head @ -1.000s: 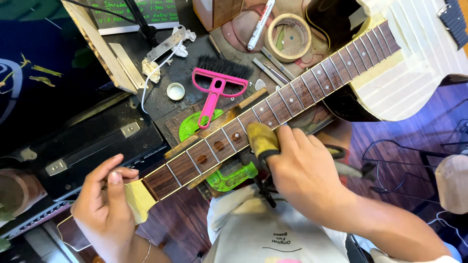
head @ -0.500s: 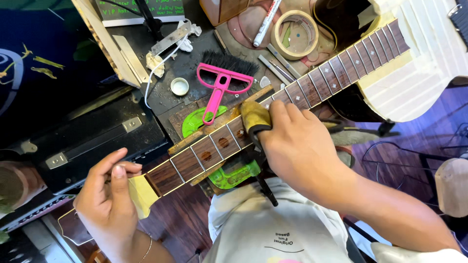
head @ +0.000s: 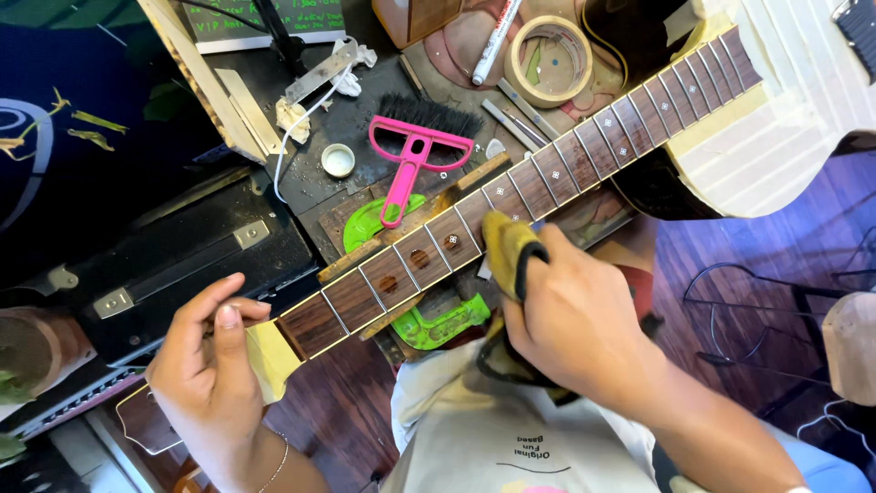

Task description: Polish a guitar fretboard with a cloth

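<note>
We've got our right hand (head: 570,319) pinching a yellow cloth (head: 506,242) on the guitar neck (head: 474,224) mid-scene, left hand (head: 214,365) gripping the near-left taped end. Press unevenly and the neck could roll off its green rest (head: 438,324).

Pink brush (head: 412,162) lay on bench beside white cap (head: 338,161). Tape roll (head: 548,61) sat near white marker (head: 494,43). Black case (head: 173,260) stood left of green clamp (head: 438,321).
</note>
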